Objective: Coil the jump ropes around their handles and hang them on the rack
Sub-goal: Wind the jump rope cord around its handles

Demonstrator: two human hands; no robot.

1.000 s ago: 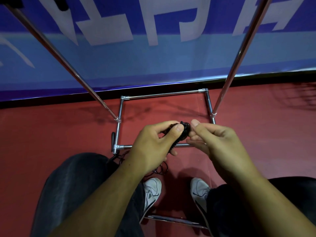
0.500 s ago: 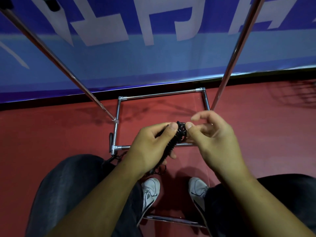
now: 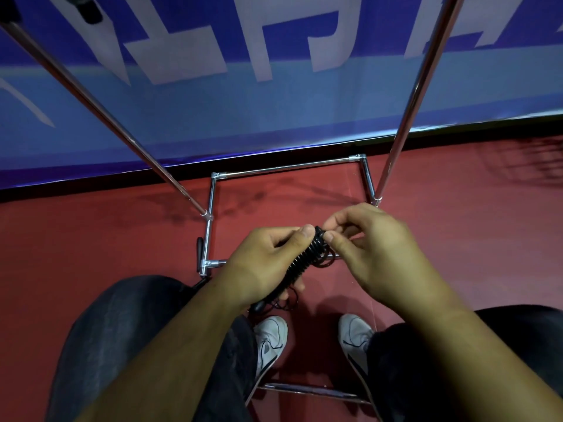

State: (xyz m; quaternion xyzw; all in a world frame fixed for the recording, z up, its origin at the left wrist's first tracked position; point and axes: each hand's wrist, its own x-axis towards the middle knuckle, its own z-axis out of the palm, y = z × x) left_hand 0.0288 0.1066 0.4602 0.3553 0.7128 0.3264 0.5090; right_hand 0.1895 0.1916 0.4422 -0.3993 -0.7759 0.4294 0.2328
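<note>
I see the left hand curled round the coiled jump rope; the right hand pinches its far end between thumb and forefinger, over the chrome rack base.

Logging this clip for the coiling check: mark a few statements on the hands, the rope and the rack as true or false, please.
1. The left hand grips the coiled jump rope. True.
2. The right hand rests on a pole of the rack. False: its thumb and fingers pinch the top end of the jump rope.
3. The jump rope hangs on the rack. False: both hands hold it in front of the rack, above the floor.
4. The floor is red. True.
5. The person wears black shoes. False: the shoes are white.
</note>
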